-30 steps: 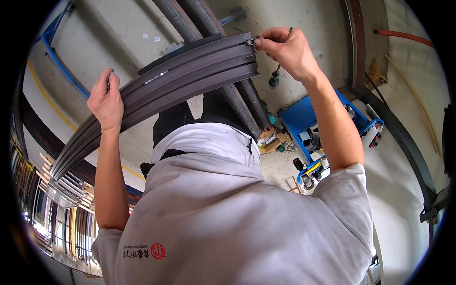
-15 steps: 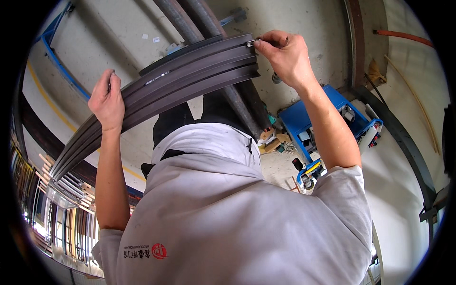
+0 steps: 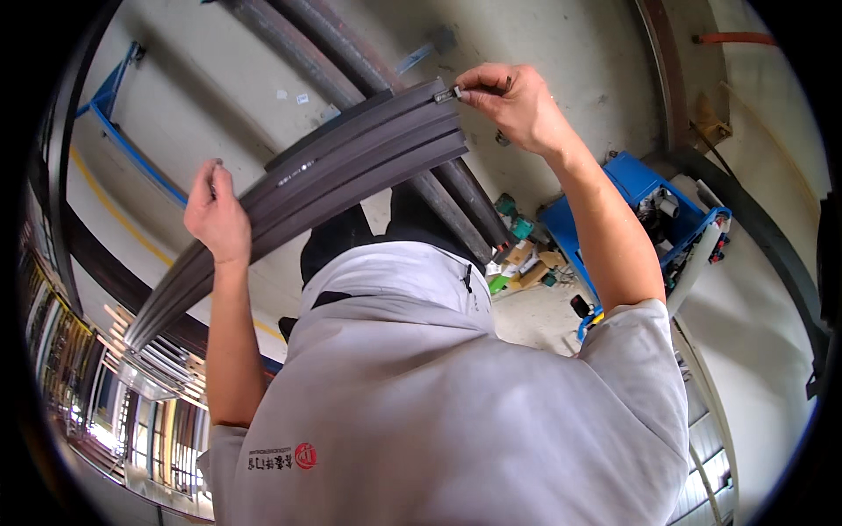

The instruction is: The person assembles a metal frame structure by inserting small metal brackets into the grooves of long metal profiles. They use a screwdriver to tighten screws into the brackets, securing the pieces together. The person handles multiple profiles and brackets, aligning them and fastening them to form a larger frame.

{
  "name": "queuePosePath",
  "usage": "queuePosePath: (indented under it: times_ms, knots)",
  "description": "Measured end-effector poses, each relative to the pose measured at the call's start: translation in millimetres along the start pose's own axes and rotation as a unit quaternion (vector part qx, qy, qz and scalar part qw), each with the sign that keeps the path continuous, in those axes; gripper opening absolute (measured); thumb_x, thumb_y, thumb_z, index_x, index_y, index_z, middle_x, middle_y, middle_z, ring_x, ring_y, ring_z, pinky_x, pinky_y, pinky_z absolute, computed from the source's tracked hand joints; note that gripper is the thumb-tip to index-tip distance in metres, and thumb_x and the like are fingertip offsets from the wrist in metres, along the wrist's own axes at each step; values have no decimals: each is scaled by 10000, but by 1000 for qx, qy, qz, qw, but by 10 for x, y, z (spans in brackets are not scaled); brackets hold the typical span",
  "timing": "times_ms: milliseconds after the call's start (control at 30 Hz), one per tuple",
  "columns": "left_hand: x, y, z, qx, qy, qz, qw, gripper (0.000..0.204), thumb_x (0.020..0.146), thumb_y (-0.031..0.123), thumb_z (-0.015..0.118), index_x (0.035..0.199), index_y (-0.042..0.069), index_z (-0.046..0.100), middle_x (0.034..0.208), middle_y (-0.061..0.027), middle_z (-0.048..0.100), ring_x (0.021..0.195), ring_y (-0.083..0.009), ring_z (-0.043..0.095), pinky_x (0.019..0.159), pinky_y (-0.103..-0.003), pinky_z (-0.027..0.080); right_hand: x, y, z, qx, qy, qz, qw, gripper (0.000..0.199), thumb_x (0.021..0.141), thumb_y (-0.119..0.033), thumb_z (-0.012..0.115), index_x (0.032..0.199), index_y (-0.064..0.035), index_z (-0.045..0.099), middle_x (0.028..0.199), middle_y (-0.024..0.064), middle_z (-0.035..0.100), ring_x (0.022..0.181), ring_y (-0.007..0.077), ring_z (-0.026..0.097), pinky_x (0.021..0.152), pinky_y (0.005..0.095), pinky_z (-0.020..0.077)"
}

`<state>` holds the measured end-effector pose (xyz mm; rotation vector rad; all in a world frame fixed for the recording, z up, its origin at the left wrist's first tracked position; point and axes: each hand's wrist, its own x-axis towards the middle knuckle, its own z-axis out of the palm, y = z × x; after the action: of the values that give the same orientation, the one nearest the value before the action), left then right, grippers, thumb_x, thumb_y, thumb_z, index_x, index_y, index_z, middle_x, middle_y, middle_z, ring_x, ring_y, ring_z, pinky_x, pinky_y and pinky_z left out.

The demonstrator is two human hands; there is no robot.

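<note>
A long dark grey metal profile (image 3: 368,153) with grooves along its length stretches from the upper middle down to the lower left. At its right end a small metal fitting (image 3: 445,94) sits partly in a groove. My right hand (image 3: 519,107) is closed, pinching the outer end of that fitting between thumb and fingers. My left hand (image 3: 219,215) is beside the profile's far edge, well left of the fitting, with its fingers pinched together. Whatever those fingers hold, if anything, cannot be made out.
Two thick dark pipes (image 3: 338,57) run beneath the profile. A blue cart (image 3: 636,180) with tools stands to the right, near scattered boxes (image 3: 526,267) on the floor. Racked lengths of profile (image 3: 132,421) are at lower left, and a blue frame (image 3: 140,158) at upper left.
The whole view has shifted, so profile, hands and cart appear displaced. My right hand still pinches at the profile's end, and more of the fitting shows in the groove. My left hand stays closed.
</note>
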<state>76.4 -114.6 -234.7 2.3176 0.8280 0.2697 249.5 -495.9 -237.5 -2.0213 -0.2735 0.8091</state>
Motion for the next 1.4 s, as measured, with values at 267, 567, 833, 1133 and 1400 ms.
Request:
queuePosePath:
  times_ms: [267, 567, 833, 1133, 1400]
  knots:
    - [-69, 1553, 661, -36, -210, 359, 909, 203, 807, 45, 815, 991, 38, 729, 706, -107, 599, 606, -281, 583, 577, -384, 473, 83, 296, 96, 126, -37, -56, 990, 118, 972, -43, 748, 1080, 1, 763, 1011, 51, 721, 938, 132, 670, 852, 294, 551]
    - [34, 1961, 1200, 93, -289, 495, 814, 261, 719, 123, 852, 944, 96, 723, 630, -48, 550, 590, -236, 585, 550, -379, 488, 79, 453, 177, 190, 0, -175, 966, 126, 924, -85, 765, 1030, -18, 747, 933, 105, 722, 878, 273, 681, 782, 377, 548]
    - [57, 2026, 1305, 98, -364, 439, 816, 243, 736, 105, 851, 937, 80, 717, 643, -68, 558, 602, -258, 589, 564, -407, 473, 113, 552, 227, 230, 23, -186, 955, 137, 916, -71, 768, 1044, -24, 749, 956, 110, 729, 878, 283, 690, 775, 379, 554]
    - [72, 2048, 1331, 117, -364, 462, 800, 347, 723, 62, 874, 1056, 62, 777, 643, -93, 556, 578, -262, 559, 561, -399, 454, 133, 644, 262, 217, 54, -228, 948, 144, 893, -62, 775, 1034, -36, 757, 953, 116, 733, 865, 318, 701, 746, 389, 561]
    - [55, 2013, 1331, 101, -353, 446, 816, 307, 738, 111, 864, 1024, 84, 756, 647, -66, 582, 601, -255, 608, 569, -400, 485, 179, 683, 280, 200, 52, -251, 946, 141, 893, -66, 771, 1030, -36, 764, 949, 119, 729, 851, 323, 693, 747, 394, 559]
